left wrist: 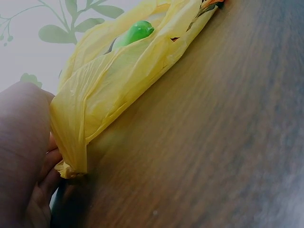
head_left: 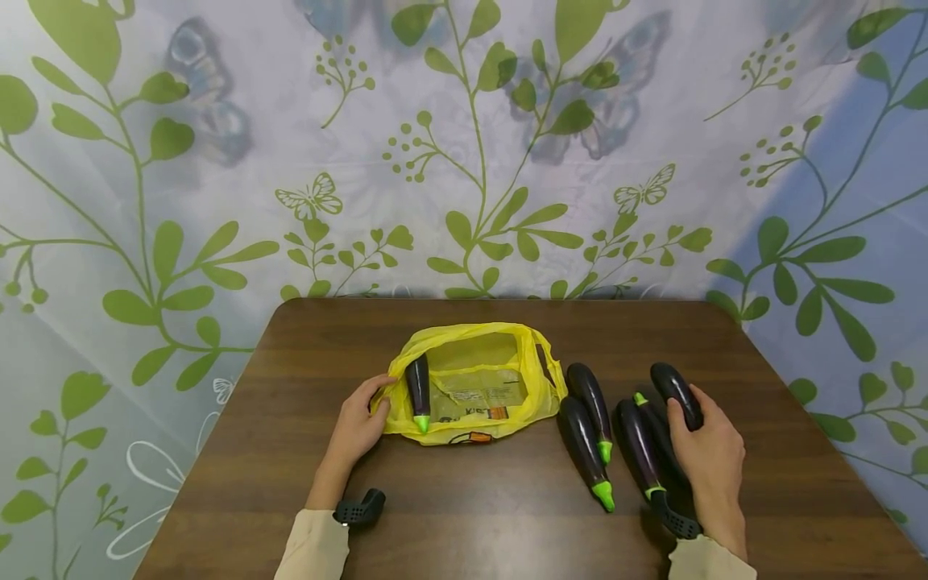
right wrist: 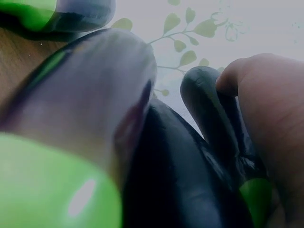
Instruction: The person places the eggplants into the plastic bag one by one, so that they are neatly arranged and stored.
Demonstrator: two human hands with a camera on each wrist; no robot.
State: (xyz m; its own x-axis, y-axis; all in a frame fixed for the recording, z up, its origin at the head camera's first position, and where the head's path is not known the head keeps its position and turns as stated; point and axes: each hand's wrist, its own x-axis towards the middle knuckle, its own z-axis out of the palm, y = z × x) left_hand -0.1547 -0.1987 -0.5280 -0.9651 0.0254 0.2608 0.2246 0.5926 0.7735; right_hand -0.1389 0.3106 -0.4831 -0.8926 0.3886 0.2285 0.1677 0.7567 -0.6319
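Table [head_left: 478, 515]: yellow bag [head_left: 535, 403] centre, held eggplant [head_left: 674, 388] right

Bag mouth gapes. Right hand [head_left: 712, 455], lower right, nearer the held eggplant, fingers and thumb curled round it; long axis slants upper left to lower right, bag lies left of the grip. Left hand [head_left: 362, 415] pinches bag's left rim. Four loose eggplants [head_left: 638, 447] right of bag; one eggplant [head_left: 418, 387] inside.

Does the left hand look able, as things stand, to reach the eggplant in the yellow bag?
Probably yes, if it loosens its grip: the left hand holds the left edge of the bag, close to the eggplant, and nothing lies across the open mouth.
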